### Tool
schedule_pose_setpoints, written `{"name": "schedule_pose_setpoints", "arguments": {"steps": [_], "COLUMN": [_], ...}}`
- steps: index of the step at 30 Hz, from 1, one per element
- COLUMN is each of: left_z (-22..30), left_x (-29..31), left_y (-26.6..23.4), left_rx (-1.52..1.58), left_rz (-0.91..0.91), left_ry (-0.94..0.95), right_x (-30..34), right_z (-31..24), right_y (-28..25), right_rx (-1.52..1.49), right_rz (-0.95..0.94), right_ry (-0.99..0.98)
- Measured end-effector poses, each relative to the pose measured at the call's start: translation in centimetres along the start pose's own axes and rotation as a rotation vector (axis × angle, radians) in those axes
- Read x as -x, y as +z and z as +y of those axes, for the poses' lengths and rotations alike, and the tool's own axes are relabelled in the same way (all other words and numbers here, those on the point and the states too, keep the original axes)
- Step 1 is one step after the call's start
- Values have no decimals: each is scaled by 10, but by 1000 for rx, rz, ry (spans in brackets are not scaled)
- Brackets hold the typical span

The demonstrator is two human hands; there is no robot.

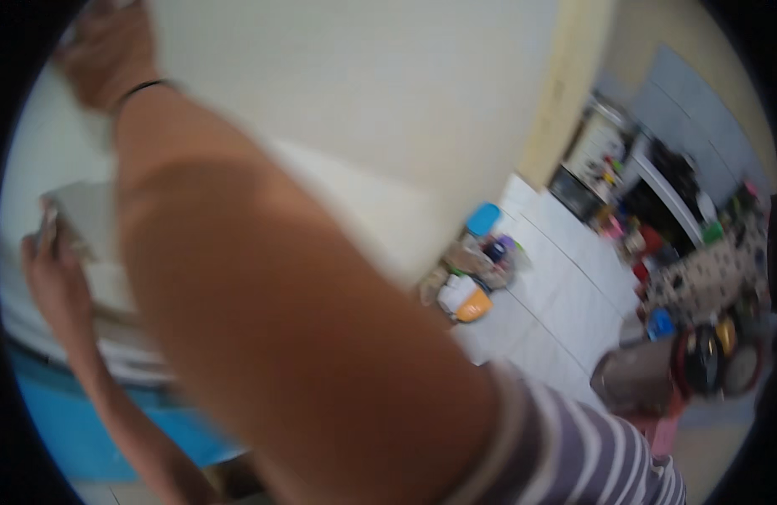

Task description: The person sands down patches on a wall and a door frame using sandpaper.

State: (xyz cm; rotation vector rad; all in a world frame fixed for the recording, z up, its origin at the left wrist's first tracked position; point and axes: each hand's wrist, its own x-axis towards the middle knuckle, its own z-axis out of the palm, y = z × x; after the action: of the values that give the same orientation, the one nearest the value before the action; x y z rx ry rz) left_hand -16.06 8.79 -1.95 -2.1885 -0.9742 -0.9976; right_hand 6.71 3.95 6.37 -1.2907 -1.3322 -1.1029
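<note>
Fingers of our left hand (56, 282) are pinching the pale board (94, 244); our right hand (106, 50) is blurred, grip unclear.
We are risking the board slipping onto the blue surface (77, 421) below it.

wall (363, 93): plain cream, fills upper centre, blurred | corner trim (573, 84): pale yellow, running down at right | floor (556, 278): white tiles with dark joints | clutter (477, 278): coloured containers at the wall's foot | shelves (657, 185): crowded, far right, too blurred to sort | light: soft, even
</note>
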Motion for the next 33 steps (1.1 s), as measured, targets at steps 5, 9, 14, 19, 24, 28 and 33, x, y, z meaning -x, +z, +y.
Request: {"name": "schedule_pose_setpoints", "arguments": {"steps": [5,9,14,19,24,28,33], "left_z": [35,66,64,66,73,68,65], "left_x": [48,60,80,70,57,49,35], "left_y": [-40,-59,-62,-53,-32,-18,-15], "left_rx": [-113,19,110,169,269,212,199], "left_rz": [83,151,330,405,400,522,549], "left_ry": [-233,-247,-216,-228,-303,-304,-307], "right_x": [18,41,59,60,62,63,62], "right_z": [22,56,57,55,53,54,55], "right_y": [-3,-37,-40,-42,-43,-46,-47], "right_rx": [-17,116,-4,40,44,47,59], "right_rz": [390,261,216,137,130,127,126], "right_ry": [-275,-330,-291,-299,-295,-294,-300]}}
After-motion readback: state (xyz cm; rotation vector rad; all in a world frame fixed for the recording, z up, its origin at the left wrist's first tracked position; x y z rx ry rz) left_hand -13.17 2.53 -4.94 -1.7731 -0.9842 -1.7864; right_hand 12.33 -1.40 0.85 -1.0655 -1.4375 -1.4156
